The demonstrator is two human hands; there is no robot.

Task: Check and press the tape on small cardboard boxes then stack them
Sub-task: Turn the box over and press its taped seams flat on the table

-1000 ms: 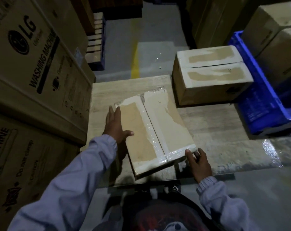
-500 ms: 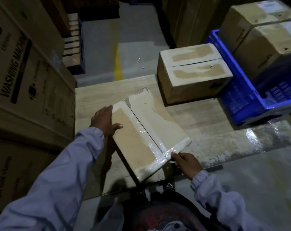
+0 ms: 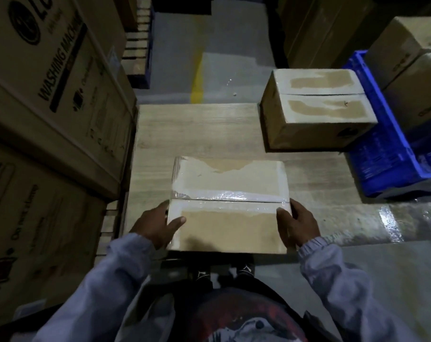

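Cardboard box at the near edge of the wooden table, squared to the viewer. Half a second earlier it lay diagonally, its taped seam running from far left to near right. Its long axis now runs left to right, top face up, and the clear tape along the centre seam lies parallel to the near edge. Left hand and right hand each clasp a short end, thumbs on top — the right hand was previously at the near corner. A second box stands at far right, beside a blue crate.
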